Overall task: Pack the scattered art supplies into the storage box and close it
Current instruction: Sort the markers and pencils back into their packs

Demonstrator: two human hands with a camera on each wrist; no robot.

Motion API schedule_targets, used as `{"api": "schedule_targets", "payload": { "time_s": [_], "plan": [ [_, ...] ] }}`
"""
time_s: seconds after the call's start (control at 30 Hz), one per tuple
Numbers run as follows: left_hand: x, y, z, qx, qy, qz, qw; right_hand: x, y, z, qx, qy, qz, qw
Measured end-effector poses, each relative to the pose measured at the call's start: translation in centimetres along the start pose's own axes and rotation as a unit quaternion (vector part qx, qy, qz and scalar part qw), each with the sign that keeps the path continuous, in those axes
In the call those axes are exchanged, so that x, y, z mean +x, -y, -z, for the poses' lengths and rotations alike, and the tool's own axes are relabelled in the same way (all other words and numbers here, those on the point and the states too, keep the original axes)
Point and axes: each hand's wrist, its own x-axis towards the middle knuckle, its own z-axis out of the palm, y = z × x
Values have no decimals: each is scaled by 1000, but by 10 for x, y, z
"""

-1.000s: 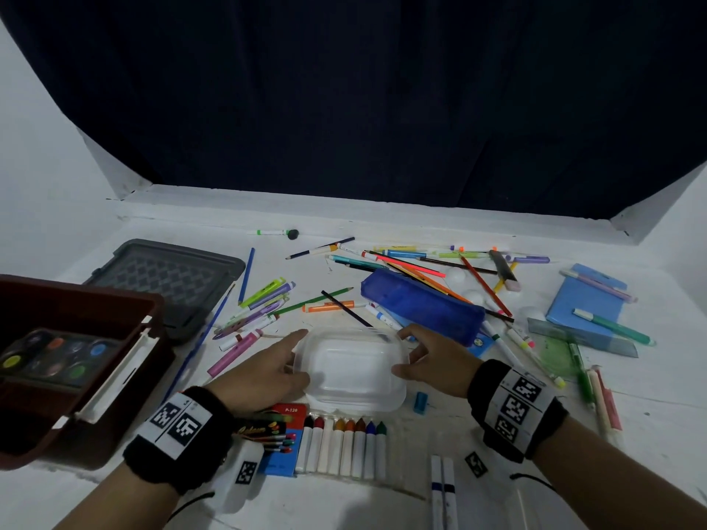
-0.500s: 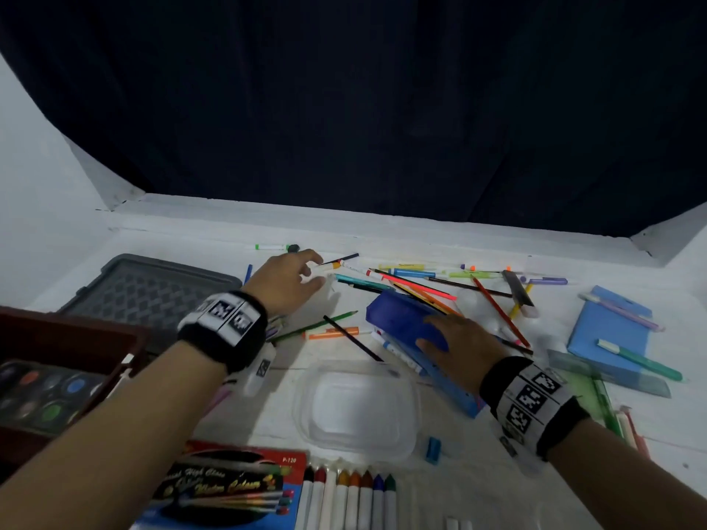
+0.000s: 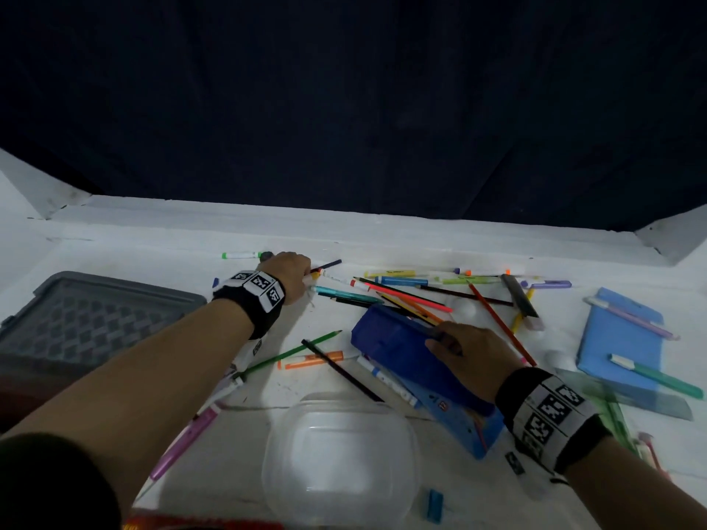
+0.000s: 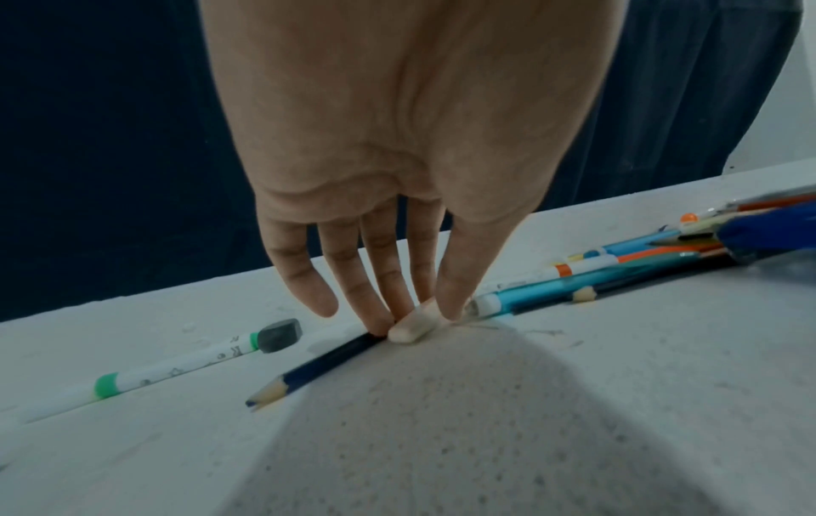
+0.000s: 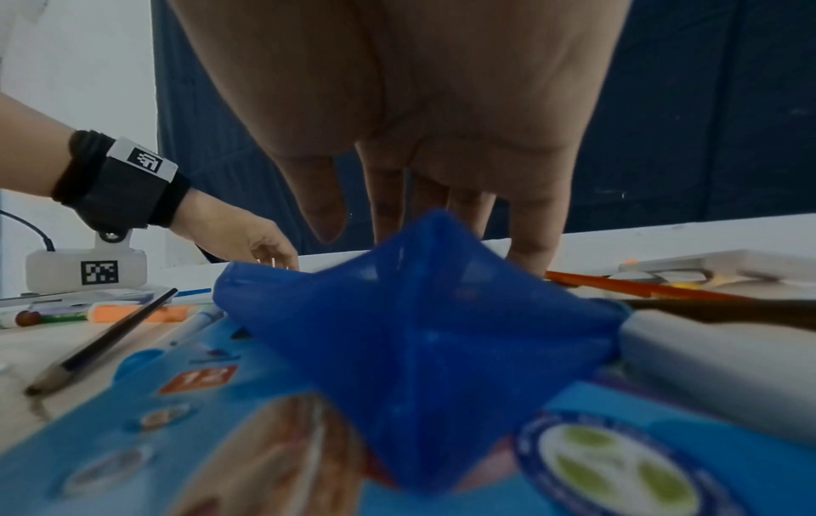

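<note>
My left hand [image 3: 292, 275] reaches to the far side of the table. Its thumb and fingertips [image 4: 375, 319] pinch the whitish end of a dark blue pencil [image 4: 326, 363]. Beside it lies a green-banded white marker [image 4: 176, 371]. My right hand [image 3: 466, 346] lies on a blue pencil case [image 3: 398, 346]. The fingers reach down over its far edge and the thumb hangs above the near side, so the case [image 5: 419, 331] bunches up under the palm. It rests on a flat blue printed box [image 5: 221, 419]. The storage box is mostly out of view; its grey lid [image 3: 95, 319] lies at left.
A clear plastic tub [image 3: 340, 453] stands near the front. Several pencils and markers [image 3: 405, 296] are scattered across the far middle. A blue notebook [image 3: 619, 338] with pens on it and a ruler [image 3: 642, 395] lie at right. An orange marker [image 3: 313, 359] lies mid-table.
My left hand has gone further out and closed its fingertips on the dark blue pencil. My right hand has slid to the far edge of the pencil case. The view has moved forward.
</note>
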Motion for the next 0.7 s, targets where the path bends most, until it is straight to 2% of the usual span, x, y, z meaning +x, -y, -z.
{"api": "schedule_targets", "payload": {
  "time_s": [0.13,0.23,0.37,0.53,0.63,0.7],
  "plan": [
    [4,1,-5,4,-10,4,1000,5,2,-3,-17,1,-2,1000],
    [-1,4,-1,-34,-24,7,999,6,0,-2,17,4,-2,1000],
    [-31,-5,31,-131,-97,7,987,-6,-1,9,92,-13,-11,996],
    [-127,-30,79,-271,-215,-60,936,-43,6,22,157,-72,24,985],
    [-191,-41,87,-376,-231,-117,890,-73,12,27,191,-101,52,975],
    [-227,-49,79,-397,-226,-141,878,-94,16,26,203,-110,63,971]
  ]
}}
